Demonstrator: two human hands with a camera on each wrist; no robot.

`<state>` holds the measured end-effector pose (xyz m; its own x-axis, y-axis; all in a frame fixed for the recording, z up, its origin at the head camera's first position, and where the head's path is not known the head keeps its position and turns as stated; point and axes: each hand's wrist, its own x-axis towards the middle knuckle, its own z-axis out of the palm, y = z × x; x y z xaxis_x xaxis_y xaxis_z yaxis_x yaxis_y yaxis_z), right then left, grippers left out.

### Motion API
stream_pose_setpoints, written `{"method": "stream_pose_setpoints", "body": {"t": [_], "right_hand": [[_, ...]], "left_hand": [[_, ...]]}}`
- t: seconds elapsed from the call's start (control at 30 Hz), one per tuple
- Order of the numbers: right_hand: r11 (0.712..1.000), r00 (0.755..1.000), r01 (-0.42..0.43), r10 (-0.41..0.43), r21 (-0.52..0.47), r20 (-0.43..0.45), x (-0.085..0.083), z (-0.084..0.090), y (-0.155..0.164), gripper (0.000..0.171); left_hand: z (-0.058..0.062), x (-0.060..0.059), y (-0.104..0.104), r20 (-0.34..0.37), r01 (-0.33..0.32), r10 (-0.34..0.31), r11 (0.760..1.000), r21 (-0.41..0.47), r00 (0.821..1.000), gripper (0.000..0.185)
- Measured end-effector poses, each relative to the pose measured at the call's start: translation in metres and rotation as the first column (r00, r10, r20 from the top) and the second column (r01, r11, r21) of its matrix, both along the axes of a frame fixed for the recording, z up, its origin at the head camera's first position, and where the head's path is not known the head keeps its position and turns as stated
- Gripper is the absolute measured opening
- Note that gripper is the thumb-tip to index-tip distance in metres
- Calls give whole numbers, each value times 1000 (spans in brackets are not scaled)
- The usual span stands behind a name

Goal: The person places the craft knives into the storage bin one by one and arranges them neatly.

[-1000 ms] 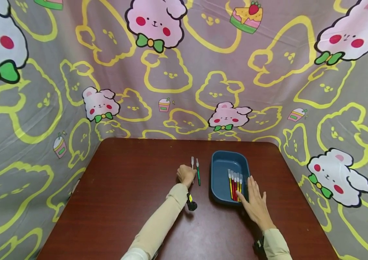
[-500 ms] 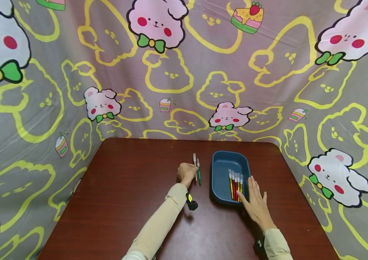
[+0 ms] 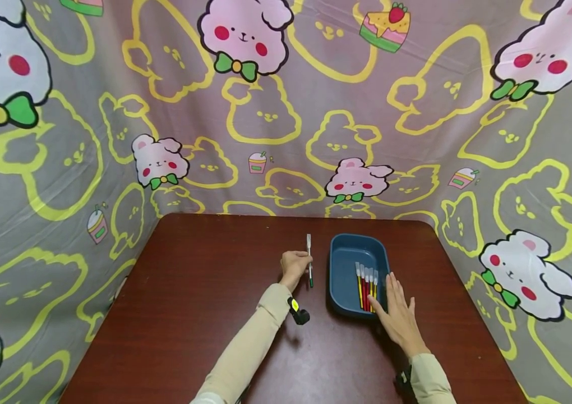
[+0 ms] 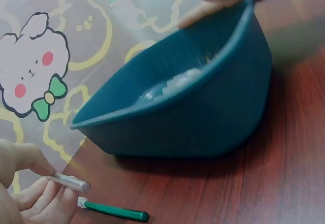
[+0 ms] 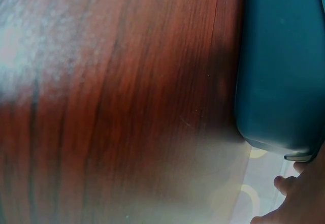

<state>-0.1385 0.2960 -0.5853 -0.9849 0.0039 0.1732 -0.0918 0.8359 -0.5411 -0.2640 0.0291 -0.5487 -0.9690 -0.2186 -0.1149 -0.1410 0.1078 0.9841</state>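
My left hand (image 3: 293, 266) pinches a slim white pen-like stick (image 3: 309, 243) with a translucent cap between thumb and fingers. A matching green stick (image 4: 117, 211) lies on the table just below it; in the head view the white one overlaps it. To their right stands a deep blue tray (image 3: 333, 280). Inside, several red and yellow sticks (image 3: 367, 290) with translucent caps lie side by side toward the near right. My right hand (image 3: 398, 321) rests at the tray's right side, fingers straight along the rim and thumb reaching over the near corner.
The reddish-brown wooden table (image 3: 205, 292) carries all of this. Grey cloth (image 3: 266, 101) printed with cartoon animals hangs close behind it and along both sides. A small black camera (image 3: 299, 313) is strapped to the left wrist.
My left hand has lifted the white stick and carried it slightly right, from beside the green stick to over it. The right hand and tray have stayed put.
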Motion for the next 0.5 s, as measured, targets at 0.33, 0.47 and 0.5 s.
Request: {"method": "stream_pose_setpoints", "body": {"t": [0.33,0.47,0.5], "right_hand": [[1000,1000,1,-1,5,10,-2,0,1,90],[1000,1000,1,-1,4,8,-1,0,1,90],[1000,1000,0,0,4,7,-1,0,1,90]], "left_hand": [[13,3,5,44,93,-99,989,118,994,26],[18,6,10,18,142,-147,977,160,989,26],[20,6,12,12,153,-157,974,170,987,26]]}}
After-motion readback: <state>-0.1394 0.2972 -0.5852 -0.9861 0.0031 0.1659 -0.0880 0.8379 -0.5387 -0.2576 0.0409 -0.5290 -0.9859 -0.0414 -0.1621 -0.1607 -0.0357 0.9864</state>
